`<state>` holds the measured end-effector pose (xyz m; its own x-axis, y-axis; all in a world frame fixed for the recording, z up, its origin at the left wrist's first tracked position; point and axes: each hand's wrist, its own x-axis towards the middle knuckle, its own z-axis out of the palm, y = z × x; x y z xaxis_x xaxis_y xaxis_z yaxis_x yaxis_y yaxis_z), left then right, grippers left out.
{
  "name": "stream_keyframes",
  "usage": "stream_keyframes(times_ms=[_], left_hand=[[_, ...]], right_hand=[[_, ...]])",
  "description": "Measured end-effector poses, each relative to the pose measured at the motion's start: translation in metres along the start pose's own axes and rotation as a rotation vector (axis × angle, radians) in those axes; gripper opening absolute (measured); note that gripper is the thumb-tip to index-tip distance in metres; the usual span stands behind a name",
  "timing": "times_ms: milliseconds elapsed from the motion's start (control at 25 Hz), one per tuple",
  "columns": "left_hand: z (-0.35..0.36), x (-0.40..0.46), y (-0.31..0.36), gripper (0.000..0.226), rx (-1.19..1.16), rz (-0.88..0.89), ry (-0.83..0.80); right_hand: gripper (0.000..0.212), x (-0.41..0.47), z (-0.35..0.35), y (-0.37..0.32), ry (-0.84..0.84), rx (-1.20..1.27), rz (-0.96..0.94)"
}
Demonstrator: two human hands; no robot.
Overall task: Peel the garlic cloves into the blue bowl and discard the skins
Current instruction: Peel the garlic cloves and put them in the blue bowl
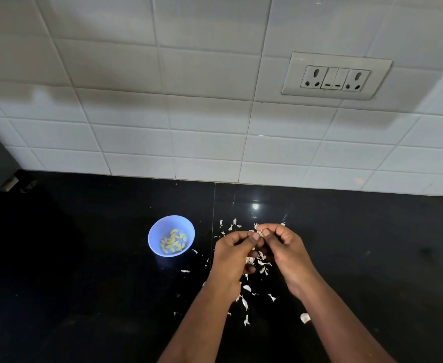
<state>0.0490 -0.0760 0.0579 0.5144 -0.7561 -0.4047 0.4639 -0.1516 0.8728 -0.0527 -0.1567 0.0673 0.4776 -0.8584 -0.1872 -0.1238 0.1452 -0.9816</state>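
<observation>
A: In the head view, where are the hands compared with the blue bowl [171,236]?

B: Both are just to the right of it, above the black tabletop [84,258]. The left hand [232,254] and the right hand [283,247] meet at the fingertips, and the fingers of both are curled narrow and pinch one small garlic clove [260,232] between them. The clove is mostly hidden, so I cannot tell how much skin remains on it.

A: And the peeled ones?

B: A small heap of peeled cloves [172,244] lies inside the bowl. The skins [261,260] are scattered on the tabletop to the right of the bowl, under and around the hands, and some lie nearer to the person.

A: What could go wrong?

B: I think the clove is small and smooth, so it may slip from the pinch and fall among the skins. Also, a skin may stick to the fingers and drop into the bowl with the clove. The light skins can spread further when the hands move over them.
</observation>
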Motion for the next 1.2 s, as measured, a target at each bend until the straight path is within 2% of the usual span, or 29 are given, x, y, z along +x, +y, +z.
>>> stream_keyframes(times_ms=[200,400,560,760,960,1080,1200], left_hand=[[0.000,-0.003,0.003,0.011,0.070,-0.008,0.015],[0.005,-0.005,0.003,0.015,0.251,0.067,0.048],[0.008,-0.004,0.003,0.021,0.312,0.098,0.083],[0.013,-0.005,0.007,0.014,0.359,0.106,0.087],[0.010,0.001,0.009,0.023,0.238,-0.030,0.113],[0.005,0.001,0.005,0.032,0.377,-0.086,0.066],[0.002,-0.001,-0.003,0.015,0.451,0.022,0.076]], right_hand=[[0.015,0.001,-0.004,-0.001,-0.065,0.013,0.063],[0.018,-0.002,-0.002,0.001,-0.097,-0.029,0.078],[0.019,-0.004,0.002,0.005,-0.041,0.049,0.059],[0.020,-0.002,-0.002,0.008,-0.017,0.106,0.055],[0.018,-0.006,-0.009,0.008,-0.092,0.128,0.078],[0.017,-0.007,-0.012,0.008,-0.094,0.144,0.072],[0.015,-0.007,-0.017,0.007,-0.086,0.151,0.096]])
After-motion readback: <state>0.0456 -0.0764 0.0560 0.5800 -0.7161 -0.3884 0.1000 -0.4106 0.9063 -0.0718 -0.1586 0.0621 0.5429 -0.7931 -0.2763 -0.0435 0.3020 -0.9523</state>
